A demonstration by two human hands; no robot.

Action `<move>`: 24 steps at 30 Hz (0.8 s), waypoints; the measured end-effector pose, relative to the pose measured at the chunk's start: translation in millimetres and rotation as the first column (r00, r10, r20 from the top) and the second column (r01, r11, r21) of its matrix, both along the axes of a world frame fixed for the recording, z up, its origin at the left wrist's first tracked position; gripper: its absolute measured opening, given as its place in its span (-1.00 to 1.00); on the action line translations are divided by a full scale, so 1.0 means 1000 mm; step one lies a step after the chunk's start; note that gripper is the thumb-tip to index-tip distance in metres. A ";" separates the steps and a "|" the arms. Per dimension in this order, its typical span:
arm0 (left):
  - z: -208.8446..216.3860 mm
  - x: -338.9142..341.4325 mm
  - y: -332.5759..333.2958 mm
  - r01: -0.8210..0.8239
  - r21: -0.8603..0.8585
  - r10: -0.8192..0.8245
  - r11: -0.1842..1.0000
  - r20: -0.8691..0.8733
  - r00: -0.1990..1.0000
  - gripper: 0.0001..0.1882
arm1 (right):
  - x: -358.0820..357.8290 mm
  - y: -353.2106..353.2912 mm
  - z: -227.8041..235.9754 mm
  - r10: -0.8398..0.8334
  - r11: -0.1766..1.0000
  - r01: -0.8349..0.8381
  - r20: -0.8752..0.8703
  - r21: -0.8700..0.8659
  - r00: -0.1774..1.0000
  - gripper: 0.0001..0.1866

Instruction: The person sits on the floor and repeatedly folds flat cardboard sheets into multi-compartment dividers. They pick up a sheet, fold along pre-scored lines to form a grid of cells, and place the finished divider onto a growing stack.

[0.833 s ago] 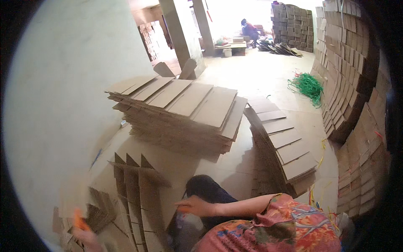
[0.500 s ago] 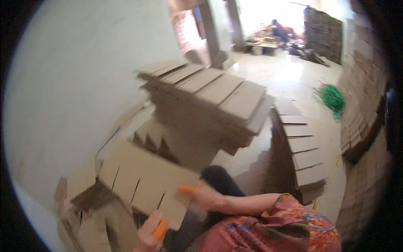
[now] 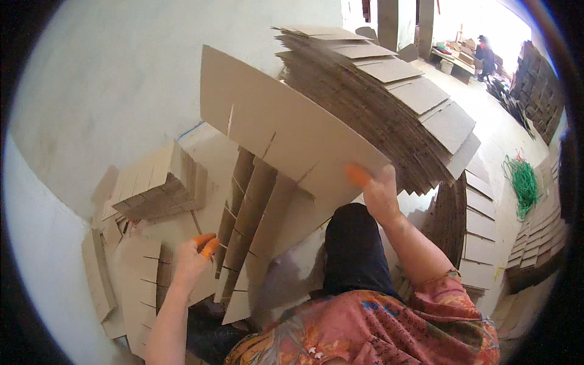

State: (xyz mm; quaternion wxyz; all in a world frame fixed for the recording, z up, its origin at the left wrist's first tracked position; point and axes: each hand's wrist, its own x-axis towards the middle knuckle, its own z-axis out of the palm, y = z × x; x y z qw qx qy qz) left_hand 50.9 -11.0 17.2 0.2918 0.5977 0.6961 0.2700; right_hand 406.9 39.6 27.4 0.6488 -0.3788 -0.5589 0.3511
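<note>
Orange covers sit on some fingertips of both hands. My right hand (image 3: 380, 191) grips the right end of a wide slotted cardboard sheet (image 3: 286, 125), raised and tilted, with slots along its lower edge. Lower left, my left hand (image 3: 193, 258) is closed, its covered fingertips pinched at the edge of a slotted cardboard strip (image 3: 226, 234). More strips (image 3: 258, 207) stand beside it, slanting under the raised sheet. Whether the sheet's slots meet these strips I cannot tell. My dark-clad knee (image 3: 356, 249) is bent between my arms.
A tall stack of cardboard sheets (image 3: 365, 91) stands ahead, with another stack (image 3: 477, 225) at right. Bundled cardboard pieces (image 3: 155, 182) lie left by the wall. Green strings (image 3: 521, 185) lie on the floor. Far off, a person (image 3: 485, 58) is near a low table (image 3: 453, 61).
The view has turned left and down. My right hand has lifted the cardboard sheet up and away from my lap. My left hand is now lower, beside the standing strips.
</note>
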 end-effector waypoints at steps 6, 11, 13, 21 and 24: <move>0.010 -0.009 -0.001 0.111 0.000 -0.109 0.994 -0.195 0.975 -0.77 | 0.002 0.023 -0.011 -0.011 0.999 0.013 0.046 -0.039 0.999 -0.81; 0.012 -0.042 -0.027 0.062 0.091 -0.034 0.994 -0.281 0.959 -0.80 | 0.004 0.034 -0.006 0.005 0.999 -0.010 0.120 0.042 0.993 -0.81; 0.010 -0.059 -0.032 0.066 0.091 -0.041 0.994 -0.259 0.965 -0.81 | 0.001 0.034 -0.006 0.032 0.999 -0.034 0.078 0.020 0.996 -0.81; 0.004 -0.075 -0.031 0.005 0.109 0.025 0.994 -0.273 0.962 -0.79 | -0.003 0.047 -0.017 0.122 0.992 -0.116 0.229 -0.039 0.966 -0.84; -0.006 -0.084 -0.030 0.011 0.149 0.031 0.989 -0.281 0.959 -0.79 | -0.009 0.043 -0.005 0.173 0.984 -0.168 0.098 -0.057 0.980 -0.86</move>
